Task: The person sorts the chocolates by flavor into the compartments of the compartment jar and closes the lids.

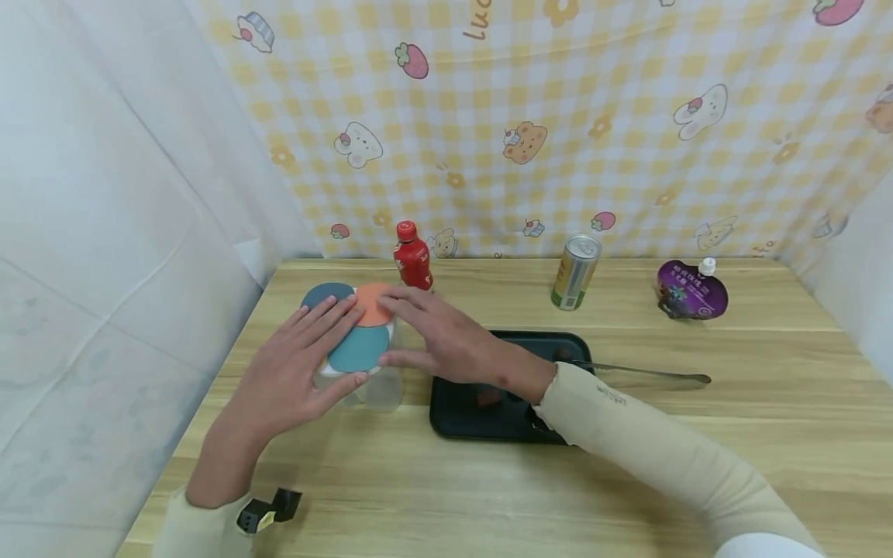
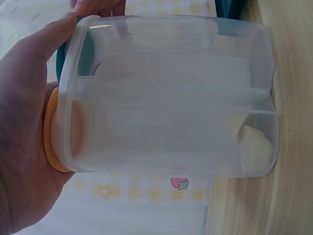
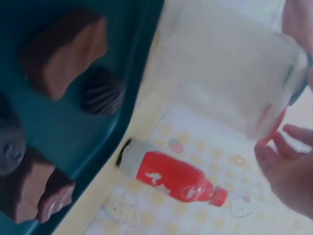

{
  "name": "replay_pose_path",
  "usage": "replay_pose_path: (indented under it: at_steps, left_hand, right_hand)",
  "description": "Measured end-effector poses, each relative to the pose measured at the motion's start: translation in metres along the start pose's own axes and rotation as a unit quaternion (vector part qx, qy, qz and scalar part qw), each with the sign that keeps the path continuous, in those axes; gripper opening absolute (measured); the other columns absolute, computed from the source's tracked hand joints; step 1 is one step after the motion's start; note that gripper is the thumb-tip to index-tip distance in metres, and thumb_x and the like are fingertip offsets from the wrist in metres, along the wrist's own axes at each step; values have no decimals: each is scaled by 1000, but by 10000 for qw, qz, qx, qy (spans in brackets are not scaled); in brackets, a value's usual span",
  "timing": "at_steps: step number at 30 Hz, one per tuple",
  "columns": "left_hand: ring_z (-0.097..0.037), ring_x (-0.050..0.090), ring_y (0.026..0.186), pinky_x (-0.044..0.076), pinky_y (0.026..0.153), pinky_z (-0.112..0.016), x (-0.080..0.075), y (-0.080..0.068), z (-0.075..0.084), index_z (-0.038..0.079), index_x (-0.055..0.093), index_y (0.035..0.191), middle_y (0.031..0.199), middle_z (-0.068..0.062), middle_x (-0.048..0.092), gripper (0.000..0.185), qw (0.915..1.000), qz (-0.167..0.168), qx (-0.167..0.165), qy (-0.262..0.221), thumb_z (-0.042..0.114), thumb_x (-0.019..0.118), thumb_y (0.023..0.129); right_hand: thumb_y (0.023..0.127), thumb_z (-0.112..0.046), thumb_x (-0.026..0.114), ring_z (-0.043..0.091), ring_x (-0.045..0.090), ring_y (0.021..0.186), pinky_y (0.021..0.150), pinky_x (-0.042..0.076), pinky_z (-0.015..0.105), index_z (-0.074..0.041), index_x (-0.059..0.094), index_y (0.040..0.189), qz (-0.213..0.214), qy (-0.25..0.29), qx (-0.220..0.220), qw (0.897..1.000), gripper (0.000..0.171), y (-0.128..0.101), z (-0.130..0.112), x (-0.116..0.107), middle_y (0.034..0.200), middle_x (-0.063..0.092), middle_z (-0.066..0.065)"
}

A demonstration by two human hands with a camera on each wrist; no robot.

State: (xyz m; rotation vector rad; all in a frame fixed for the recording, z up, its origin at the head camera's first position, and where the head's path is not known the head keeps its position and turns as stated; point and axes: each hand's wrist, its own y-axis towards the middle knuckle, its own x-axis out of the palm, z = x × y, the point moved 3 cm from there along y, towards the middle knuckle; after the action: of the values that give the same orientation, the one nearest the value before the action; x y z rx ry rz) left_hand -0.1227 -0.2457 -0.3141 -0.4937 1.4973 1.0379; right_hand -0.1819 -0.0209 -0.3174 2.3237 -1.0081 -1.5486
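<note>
A translucent storage container [image 2: 166,98] with several compartments stands upright at the table's left, topped by coloured lids: orange [image 1: 373,304], teal [image 1: 359,350], dark blue and, in the left wrist view, yellow-orange [image 2: 53,129]. One compartment has a pale piece [image 2: 255,149] at its bottom. My left hand [image 1: 293,372] lies across the lids, fingers extended and thumb along the near side. From the other side my right hand [image 1: 446,333] reaches over, fingertips touching the orange lid and thumb by the teal lid's edge.
Right of the container sits a dark tray [image 1: 453,426] with brown chocolate-like blocks [image 3: 66,51] and a ridged dark piece [image 3: 102,91]. A thin metal utensil [image 1: 649,373] leans over its edge. Behind stand a red bottle [image 1: 414,262], a can [image 1: 576,273] and a purple pouch [image 1: 692,291].
</note>
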Motion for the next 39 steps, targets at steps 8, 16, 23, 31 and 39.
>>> replay_pose_path:
  at_steps: [8, 16, 23, 31, 39]
  left_hand:
    - [-31, 31, 151, 20, 124, -47, 2, 0, 4, 10, 38, 160, 164, -5, 36, 77, 9997, 220, 88, -16, 59, 51, 102]
    - [-32, 32, 150, 20, 123, -47, 5, -2, 5, 10, 39, 160, 163, -8, 38, 77, 9994, 324, 86, 80, 63, 44, 103]
    - [-33, 34, 149, 23, 122, -49, 6, -5, 6, 9, 41, 159, 163, -7, 39, 80, 9986, 458, 95, 241, 67, 32, 105]
    - [-34, 39, 146, 29, 119, -52, 6, -5, 8, 7, 44, 157, 160, -7, 43, 83, 9972, 650, 110, 353, 69, 25, 104]
    - [-35, 43, 144, 32, 118, -53, 8, -2, 7, 7, 45, 156, 159, -8, 44, 84, 9948, 816, 233, 559, 70, 25, 104]
  right_hand:
    - [95, -39, 75, 25, 24, 154, 122, 21, 33, 3, 36, 157, -395, -675, -517, 9956, 85, 0, 10, 9, 163, 34, 18]
    - [92, -38, 78, 25, 27, 152, 122, 21, 37, 3, 41, 155, -312, -1204, -747, 9894, 83, 0, 10, 9, 160, 39, 18]
    - [90, -37, 80, 26, 31, 151, 122, 22, 37, 3, 44, 153, -102, -1283, -779, 9886, 83, 0, 9, 12, 159, 42, 18]
    - [90, -35, 80, 28, 30, 151, 122, 19, 35, 5, 42, 154, 24, -1410, -801, 9868, 84, -3, 9, 18, 159, 41, 19]
    - [88, -34, 82, 27, 32, 150, 120, 28, 39, 4, 45, 152, 97, -1366, -831, 9871, 83, -1, 11, 16, 158, 43, 18]
